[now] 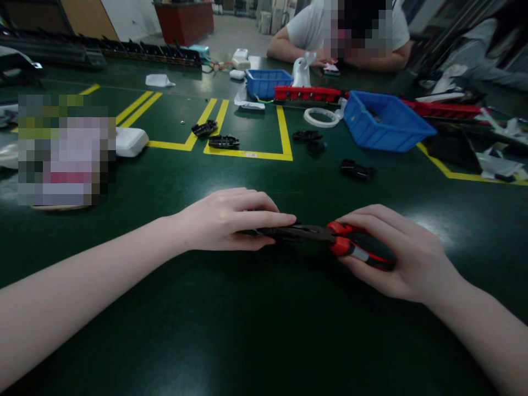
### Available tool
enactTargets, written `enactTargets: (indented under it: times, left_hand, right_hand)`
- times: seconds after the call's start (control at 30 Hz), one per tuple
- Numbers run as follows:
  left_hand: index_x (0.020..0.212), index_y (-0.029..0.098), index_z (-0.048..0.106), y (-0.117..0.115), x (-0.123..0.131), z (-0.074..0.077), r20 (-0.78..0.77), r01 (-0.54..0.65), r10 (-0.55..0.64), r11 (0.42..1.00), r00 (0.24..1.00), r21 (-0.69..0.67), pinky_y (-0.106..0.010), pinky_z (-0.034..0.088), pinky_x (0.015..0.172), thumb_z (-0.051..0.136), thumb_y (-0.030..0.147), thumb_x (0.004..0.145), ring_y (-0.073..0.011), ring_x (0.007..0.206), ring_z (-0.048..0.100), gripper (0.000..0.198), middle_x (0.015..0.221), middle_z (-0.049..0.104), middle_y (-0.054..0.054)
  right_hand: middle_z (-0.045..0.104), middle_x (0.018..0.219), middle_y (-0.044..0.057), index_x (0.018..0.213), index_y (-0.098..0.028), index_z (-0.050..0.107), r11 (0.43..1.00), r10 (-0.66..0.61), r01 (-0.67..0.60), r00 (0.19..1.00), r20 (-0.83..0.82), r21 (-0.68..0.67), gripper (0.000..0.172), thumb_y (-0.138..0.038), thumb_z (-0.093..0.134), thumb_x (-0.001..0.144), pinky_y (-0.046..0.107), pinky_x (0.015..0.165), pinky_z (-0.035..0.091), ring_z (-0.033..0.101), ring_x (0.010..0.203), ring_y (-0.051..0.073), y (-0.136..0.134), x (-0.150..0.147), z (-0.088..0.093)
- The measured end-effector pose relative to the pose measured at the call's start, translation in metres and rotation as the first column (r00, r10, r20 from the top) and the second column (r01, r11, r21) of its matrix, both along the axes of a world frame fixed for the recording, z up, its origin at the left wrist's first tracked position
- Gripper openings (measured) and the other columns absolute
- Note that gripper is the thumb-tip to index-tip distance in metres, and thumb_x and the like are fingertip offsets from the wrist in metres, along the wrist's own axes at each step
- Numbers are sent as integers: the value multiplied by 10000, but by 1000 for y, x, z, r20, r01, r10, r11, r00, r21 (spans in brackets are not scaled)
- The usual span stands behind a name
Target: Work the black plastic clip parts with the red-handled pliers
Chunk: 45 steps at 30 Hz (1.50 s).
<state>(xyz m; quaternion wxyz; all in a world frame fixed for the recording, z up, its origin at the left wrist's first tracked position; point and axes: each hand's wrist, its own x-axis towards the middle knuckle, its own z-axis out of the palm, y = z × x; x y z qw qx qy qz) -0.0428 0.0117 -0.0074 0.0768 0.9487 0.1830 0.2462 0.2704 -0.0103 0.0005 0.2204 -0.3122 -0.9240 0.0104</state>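
My right hand [400, 247] is wrapped round the red and black handles of a pair of long-nose pliers [340, 237]. Its dark jaws point left and meet a small black plastic part [284, 232]. My left hand [231, 220] grips that part from the other side, its fingers and thumb closed over most of it. The fingers and jaws hide exactly where the pliers touch the part. Both hands are just above the dark green table [231, 330].
Black plastic parts [223, 142] and another black piece [357, 169] lie beyond my hands. Farther back are a blue bin [388, 121], a smaller blue bin [268, 82], a tape roll [320, 117] and a red strip [307, 94]. A person [309, 27] leans on the far side.
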Motion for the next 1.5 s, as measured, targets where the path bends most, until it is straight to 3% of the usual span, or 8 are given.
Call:
enactTargets:
  times: [1.0,1.27,1.5]
  left_hand:
    - [1370,206,513,2,-1,-1,-89,-6,11,999,996,53,-331,511,865,459,272,994,-212,1027,623,386,1182,633,-110]
    - [1370,184,517,4,-1,-2,-213,-11,44,988,976,153,-321,495,812,466,269,991,-212,982,631,391,1185,647,-113]
    - [1337,188,534,2,2,0,-253,6,64,963,965,269,-345,480,868,536,271,956,-205,971,640,390,1177,670,-97]
  right_hand:
    - [618,1006,101,1140,-216,542,999,-13,14,999,30,-34,337,-316,611,826,381,660,522,623,830,248,2,3,-2]
    - [633,959,103,1073,-171,566,1000,-12,14,995,98,-23,289,-351,591,848,326,652,530,625,789,203,4,-1,1]
    - [643,967,114,1054,-160,588,996,-62,70,991,123,-61,295,-370,586,847,353,701,525,615,809,209,-1,-6,5]
